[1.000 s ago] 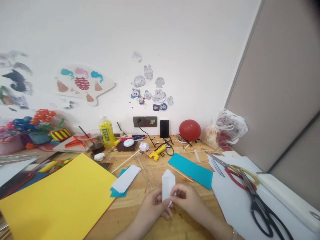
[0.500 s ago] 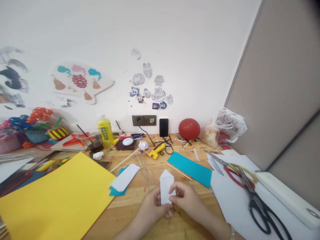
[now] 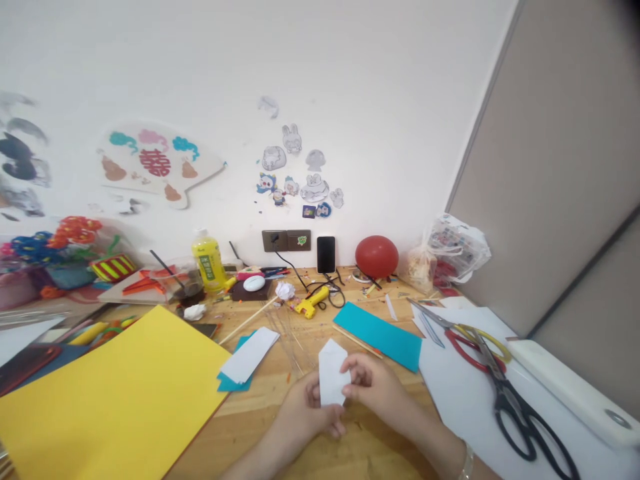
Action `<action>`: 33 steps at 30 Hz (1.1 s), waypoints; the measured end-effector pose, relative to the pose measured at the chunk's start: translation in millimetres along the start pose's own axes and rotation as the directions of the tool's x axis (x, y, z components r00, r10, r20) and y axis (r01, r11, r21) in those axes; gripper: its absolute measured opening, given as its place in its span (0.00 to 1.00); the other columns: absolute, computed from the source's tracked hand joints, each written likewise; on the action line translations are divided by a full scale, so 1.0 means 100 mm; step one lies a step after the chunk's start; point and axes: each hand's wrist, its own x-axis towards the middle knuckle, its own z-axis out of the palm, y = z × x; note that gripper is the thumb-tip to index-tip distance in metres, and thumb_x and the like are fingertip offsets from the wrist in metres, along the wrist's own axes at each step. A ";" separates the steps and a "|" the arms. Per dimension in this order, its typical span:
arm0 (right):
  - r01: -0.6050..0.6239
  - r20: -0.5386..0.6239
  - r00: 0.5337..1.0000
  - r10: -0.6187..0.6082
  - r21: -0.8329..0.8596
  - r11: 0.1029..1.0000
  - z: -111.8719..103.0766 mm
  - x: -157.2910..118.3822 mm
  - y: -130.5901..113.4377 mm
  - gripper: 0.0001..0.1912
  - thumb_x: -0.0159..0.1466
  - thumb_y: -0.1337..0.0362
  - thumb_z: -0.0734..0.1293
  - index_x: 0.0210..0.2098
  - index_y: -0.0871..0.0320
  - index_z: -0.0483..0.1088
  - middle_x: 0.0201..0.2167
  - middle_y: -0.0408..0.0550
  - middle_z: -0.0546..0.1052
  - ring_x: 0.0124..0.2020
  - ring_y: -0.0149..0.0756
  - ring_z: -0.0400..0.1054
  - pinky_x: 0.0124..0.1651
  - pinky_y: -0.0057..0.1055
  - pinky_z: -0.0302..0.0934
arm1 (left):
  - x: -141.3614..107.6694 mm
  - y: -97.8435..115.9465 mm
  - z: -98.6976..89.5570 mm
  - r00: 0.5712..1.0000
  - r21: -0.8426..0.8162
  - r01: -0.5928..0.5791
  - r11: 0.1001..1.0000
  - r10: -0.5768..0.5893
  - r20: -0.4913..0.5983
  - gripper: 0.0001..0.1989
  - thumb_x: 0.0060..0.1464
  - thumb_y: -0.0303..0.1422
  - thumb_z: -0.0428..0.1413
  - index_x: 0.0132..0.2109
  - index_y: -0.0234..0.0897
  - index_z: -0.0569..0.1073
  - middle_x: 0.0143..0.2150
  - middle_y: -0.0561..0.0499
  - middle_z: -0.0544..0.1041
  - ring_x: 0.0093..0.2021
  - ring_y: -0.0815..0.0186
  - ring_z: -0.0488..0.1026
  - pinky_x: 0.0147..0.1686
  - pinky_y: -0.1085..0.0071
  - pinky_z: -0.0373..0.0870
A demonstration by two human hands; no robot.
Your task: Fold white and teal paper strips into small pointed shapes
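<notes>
Over the near middle of the wooden surface (image 3: 253,415), we hold a folded white paper (image 3: 331,385), its pointed end facing away from us. Our left hand (image 3: 306,412) grips its lower left part between thumb and fingers, while our right hand (image 3: 374,388) pinches its right edge. Beyond it lies a turquoise paper strip (image 3: 380,335); black-handled scissors (image 3: 508,393) rest well to the right.

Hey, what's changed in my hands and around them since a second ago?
Your right hand has shifted slightly up the folded white paper, nearer its right edge. Your left hand still holds the paper's lower end; nothing was dropped or picked up. The yellow sheet, blue strip and black-handled scissors stayed put.
</notes>
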 end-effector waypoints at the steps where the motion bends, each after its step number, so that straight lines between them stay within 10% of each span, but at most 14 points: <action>1: 0.005 -0.005 1.000 -0.005 0.001 1.000 0.00 0.00 0.01 0.11 0.47 0.73 0.64 0.30 0.58 0.64 0.18 0.34 0.62 0.22 0.27 0.59 0.25 0.23 0.53 | 0.00 0.00 0.00 1.000 -0.008 0.003 1.000 -0.003 0.002 0.18 0.36 0.28 0.59 0.38 0.32 0.65 0.21 0.56 0.73 0.19 0.68 0.72 0.21 0.72 0.68; 12: 0.088 -0.354 0.923 -0.152 -0.190 0.978 -0.25 0.02 -0.12 0.09 0.55 0.63 0.61 0.36 0.57 0.63 0.30 0.45 0.70 0.34 0.36 0.65 0.38 0.32 0.60 | 0.03 -0.05 -0.08 0.984 0.295 -0.007 0.956 0.059 -0.167 0.06 0.37 0.25 0.49 0.28 0.34 0.65 0.19 0.60 0.65 0.15 0.74 0.61 0.16 0.76 0.57; 16: 0.237 -0.197 0.925 -0.325 -0.369 0.899 -0.24 -0.05 -0.20 0.14 0.53 0.64 0.64 0.41 0.55 0.65 0.40 0.49 0.70 0.44 0.41 0.61 0.47 0.36 0.54 | 0.03 -0.05 -0.09 0.973 0.464 -0.077 0.883 0.168 -0.158 0.01 0.37 0.27 0.50 0.23 0.35 0.66 0.20 0.58 0.64 0.22 0.71 0.62 0.21 0.76 0.57; 20: 0.200 -0.071 0.962 -0.263 -0.472 0.859 -0.14 -0.08 -0.25 0.02 0.52 0.66 0.65 0.27 0.57 0.69 0.27 0.46 0.72 0.35 0.39 0.63 0.40 0.33 0.55 | 0.03 -0.02 -0.12 0.957 0.394 -0.126 0.911 0.215 -0.192 0.07 0.38 0.35 0.54 0.22 0.35 0.66 0.19 0.58 0.63 0.23 0.69 0.62 0.24 0.75 0.57; 26: 0.001 -0.134 0.990 -0.034 -0.243 0.970 -0.05 -0.03 -0.17 0.08 0.50 0.65 0.63 0.18 0.59 0.60 0.18 0.39 0.63 0.24 0.31 0.59 0.27 0.25 0.54 | 0.07 -0.05 -0.19 0.948 0.258 -0.171 0.951 0.230 -0.221 0.17 0.39 0.47 0.55 0.24 0.36 0.65 0.19 0.57 0.65 0.21 0.71 0.61 0.22 0.76 0.57; 33: 0.080 -0.030 0.996 -0.083 -0.082 0.993 -0.02 -0.05 -0.16 0.06 0.53 0.63 0.63 0.28 0.60 0.66 0.23 0.43 0.68 0.26 0.32 0.62 0.28 0.26 0.56 | 0.04 -0.07 -0.11 0.985 0.293 -0.087 0.952 0.127 -0.118 0.21 0.41 0.51 0.51 0.21 0.37 0.61 0.13 0.59 0.61 0.16 0.73 0.58 0.17 0.76 0.53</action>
